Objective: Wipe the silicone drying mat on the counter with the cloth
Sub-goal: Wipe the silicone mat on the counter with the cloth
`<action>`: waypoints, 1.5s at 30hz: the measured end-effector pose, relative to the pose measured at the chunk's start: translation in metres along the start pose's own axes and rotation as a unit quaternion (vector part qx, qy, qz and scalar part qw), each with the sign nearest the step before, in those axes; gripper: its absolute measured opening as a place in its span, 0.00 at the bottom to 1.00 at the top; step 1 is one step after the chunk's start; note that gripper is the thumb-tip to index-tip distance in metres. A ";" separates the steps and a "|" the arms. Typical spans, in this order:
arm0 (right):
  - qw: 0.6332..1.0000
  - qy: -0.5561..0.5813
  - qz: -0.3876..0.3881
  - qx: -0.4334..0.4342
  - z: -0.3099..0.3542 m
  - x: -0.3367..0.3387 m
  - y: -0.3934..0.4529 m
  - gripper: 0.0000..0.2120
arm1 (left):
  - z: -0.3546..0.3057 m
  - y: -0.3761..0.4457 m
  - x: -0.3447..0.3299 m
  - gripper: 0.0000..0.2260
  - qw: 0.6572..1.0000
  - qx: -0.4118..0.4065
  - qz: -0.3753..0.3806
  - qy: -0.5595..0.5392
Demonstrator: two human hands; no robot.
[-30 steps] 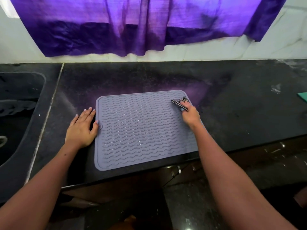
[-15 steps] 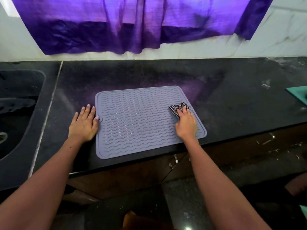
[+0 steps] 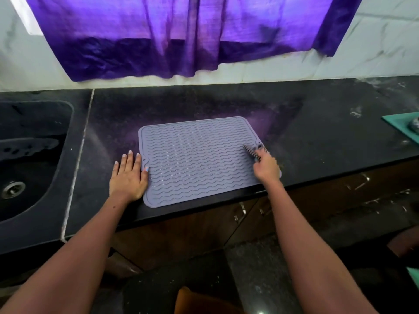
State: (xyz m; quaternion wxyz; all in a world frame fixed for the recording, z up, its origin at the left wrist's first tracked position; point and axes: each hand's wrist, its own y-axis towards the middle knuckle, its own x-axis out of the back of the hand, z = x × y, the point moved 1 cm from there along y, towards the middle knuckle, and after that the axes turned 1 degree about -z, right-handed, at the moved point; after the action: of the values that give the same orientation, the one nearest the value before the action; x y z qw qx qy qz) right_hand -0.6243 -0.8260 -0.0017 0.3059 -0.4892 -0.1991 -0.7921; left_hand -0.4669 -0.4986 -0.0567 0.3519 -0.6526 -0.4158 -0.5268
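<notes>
Right hand [image 3: 266, 167]: grip closed round a small checked cloth [image 3: 252, 151], fingers curled, cloth bunched and protruding past the fingertips toward the far side, pressed onto the right-hand edge of the mat about halfway along it. Left hand [image 3: 129, 175]: grip apart, fingers straight and close together, palm flat on the counter [image 3: 317, 137] just beside the mat's left edge, thumb tip [image 3: 146, 169] overlapping the rim near the small hanging hole. Silicone drying mat [image 3: 195, 162]: grey-lilac, rectangular with rounded corners, raised wavy ribs across the whole face, lying flat near the counter's front edge, near edge almost flush with that edge, slightly skewed with the right side nearer the front. Counter: dark speckled stone, dusty, pale smears toward the far right, violet tint behind the mat. Sink [image 3: 29, 159]: dark, sunk into the counter at far left, well apart from the mat, metal drain [image 3: 13, 189] visible in the basin, pale seam line between sink section and main slab. Teal tray [image 3: 402, 124]: at the right margin of the counter, partly cut off, contents unclear. Purple curtain [image 3: 181, 35]: hanging against the pale marble-patterned wall behind the counter, backlit, lower hem just above the counter's rear edge. Cabinet fronts [image 3: 204, 225]: dark wood below the counter, metal handles [image 3: 243, 208] near the centre.
</notes>
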 end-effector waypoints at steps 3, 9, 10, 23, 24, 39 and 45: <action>0.993 -0.096 0.016 0.073 -0.010 -0.024 -0.008 0.26 | 0.001 0.001 -0.002 0.28 1.000 -0.006 -0.011 0.007; 0.985 0.136 0.102 0.019 -0.025 -0.005 0.015 0.22 | 0.000 0.001 0.000 0.34 1.000 0.001 -0.023 -0.011; 0.980 0.172 0.099 0.008 -0.026 -0.004 0.016 0.21 | 0.000 0.001 0.001 0.34 1.000 0.001 -0.025 -0.013; 0.974 0.209 -0.007 -0.087 -0.022 0.018 0.030 0.20 | -0.001 0.003 0.000 0.36 0.999 0.006 -0.045 -0.023; 0.992 0.125 0.008 -0.030 -0.018 0.010 0.022 0.22 | -0.001 0.003 0.000 0.36 0.999 0.008 -0.046 -0.022; 0.857 0.487 0.068 -0.156 -0.033 0.023 0.039 0.17 | 0.002 0.003 0.001 0.39 0.998 0.012 -0.049 -0.046; 0.981 0.192 -0.020 0.022 0.002 0.018 0.001 0.22 | -0.003 -0.014 0.000 0.41 0.996 0.033 -0.064 -0.043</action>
State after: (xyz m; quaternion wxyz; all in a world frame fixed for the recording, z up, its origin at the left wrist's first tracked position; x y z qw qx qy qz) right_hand -0.6286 -0.8309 0.0157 0.3333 -0.3173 -0.1638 -0.8726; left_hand -0.4812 -0.4954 -0.0554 0.3206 -0.6349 -0.4886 -0.5054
